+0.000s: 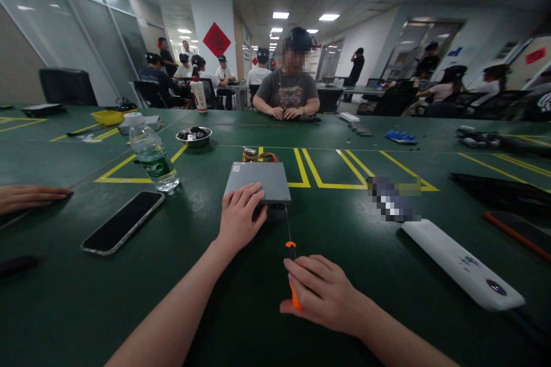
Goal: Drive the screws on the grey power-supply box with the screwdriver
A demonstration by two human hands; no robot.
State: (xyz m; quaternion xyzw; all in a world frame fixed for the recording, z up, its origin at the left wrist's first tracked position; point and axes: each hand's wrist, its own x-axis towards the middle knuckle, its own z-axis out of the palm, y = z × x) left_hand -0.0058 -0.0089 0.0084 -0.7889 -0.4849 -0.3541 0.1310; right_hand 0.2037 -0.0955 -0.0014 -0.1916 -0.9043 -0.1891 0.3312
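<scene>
A grey metal computer power supply (272, 179) lies on the green table, its bundle of coloured cables (263, 156) at the far side. My left hand (241, 215) grips its near left part, fingers on the top and thumb by the front face. In my right hand (325, 292) is a screwdriver (291, 251) with an orange and black handle, the fingers wrapped round it. The thin shaft points away from me and its tip reaches the front face near the right corner. Whether it sits in a screw is too small to tell.
Left of the power supply stand a water bottle (154, 155) and a phone (123, 223); behind is a metal bowl (194, 136) with small parts. A long white device (462, 264) lies at right. Another person's hand (32, 198) rests at far left; a person (287, 89) sits opposite.
</scene>
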